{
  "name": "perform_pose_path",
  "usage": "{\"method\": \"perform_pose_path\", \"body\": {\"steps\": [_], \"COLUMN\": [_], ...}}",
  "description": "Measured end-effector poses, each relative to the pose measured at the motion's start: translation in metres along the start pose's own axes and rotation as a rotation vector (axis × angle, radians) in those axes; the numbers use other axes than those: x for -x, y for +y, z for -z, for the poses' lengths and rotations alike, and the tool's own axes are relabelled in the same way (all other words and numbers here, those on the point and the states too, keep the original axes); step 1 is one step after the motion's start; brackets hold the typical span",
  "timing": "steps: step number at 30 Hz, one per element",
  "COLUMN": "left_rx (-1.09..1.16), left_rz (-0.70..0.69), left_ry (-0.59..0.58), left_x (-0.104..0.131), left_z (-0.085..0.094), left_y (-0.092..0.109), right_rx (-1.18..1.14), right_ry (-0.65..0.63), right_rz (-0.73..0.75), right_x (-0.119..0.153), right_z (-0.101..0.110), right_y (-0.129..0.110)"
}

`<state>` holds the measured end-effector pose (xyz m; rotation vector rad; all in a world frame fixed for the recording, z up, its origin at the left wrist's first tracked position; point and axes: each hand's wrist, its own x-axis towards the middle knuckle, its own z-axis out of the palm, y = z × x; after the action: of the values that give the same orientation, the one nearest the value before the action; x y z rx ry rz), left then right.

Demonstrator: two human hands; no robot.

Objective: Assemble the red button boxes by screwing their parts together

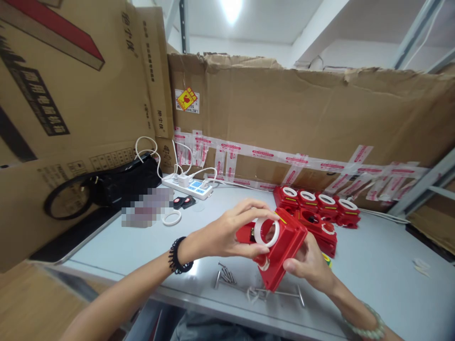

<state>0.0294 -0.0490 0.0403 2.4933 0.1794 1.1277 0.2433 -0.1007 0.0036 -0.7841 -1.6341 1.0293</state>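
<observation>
My right hand (314, 265) grips a red box-shaped housing (289, 241) by its side, tilted above the table's front part. With thumb and fingers my left hand (231, 229) pinches a white ring (260, 232), which is at the opening of that housing. I cannot tell whether the ring is seated or only held against it. Below the hands lie several metal screws (228, 274) and metal T-handle tools (280, 292). A green and yellow object (327, 259) shows partly behind my right hand.
Several more red housings (346, 214), some with white rings, stand at the back right. A loose white ring (172, 218), two small black pieces (185, 202), a power strip (188, 185) and a black bag (121, 184) are on the left. Cardboard (249, 104) walls the table's back.
</observation>
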Motion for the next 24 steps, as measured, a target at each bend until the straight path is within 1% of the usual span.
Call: {"method": "perform_pose_path", "body": {"steps": [2,5,8,11,13,17,24], "left_rx": [0.003,0.028,0.109,0.180,0.190,0.195,0.192], "left_rz": [0.005,0.025,0.101,0.167,0.188,0.172,0.159], "left_ry": [0.001,0.095,0.168,0.223,0.219,0.187,0.206], "left_x": [-0.001,-0.002,0.000,0.002,0.004,0.005,0.006], "left_z": [-0.004,-0.013,-0.021,-0.025,-0.026,-0.025,-0.024], "left_y": [-0.006,-0.017,-0.025,-0.026,-0.025,-0.023,-0.021], "right_rx": [0.026,0.139,0.259,0.317,0.343,0.380,0.432], "right_ry": [0.019,0.088,0.187,0.221,0.216,0.200,0.214], "right_rz": [0.020,0.055,0.113,0.143,0.151,0.161,0.177], "right_x": [-0.001,-0.003,-0.004,-0.004,-0.003,-0.002,-0.001], "right_z": [0.001,0.000,-0.002,-0.003,-0.003,-0.002,-0.004], "right_y": [-0.001,-0.003,-0.002,-0.001,0.001,0.002,0.001]}}
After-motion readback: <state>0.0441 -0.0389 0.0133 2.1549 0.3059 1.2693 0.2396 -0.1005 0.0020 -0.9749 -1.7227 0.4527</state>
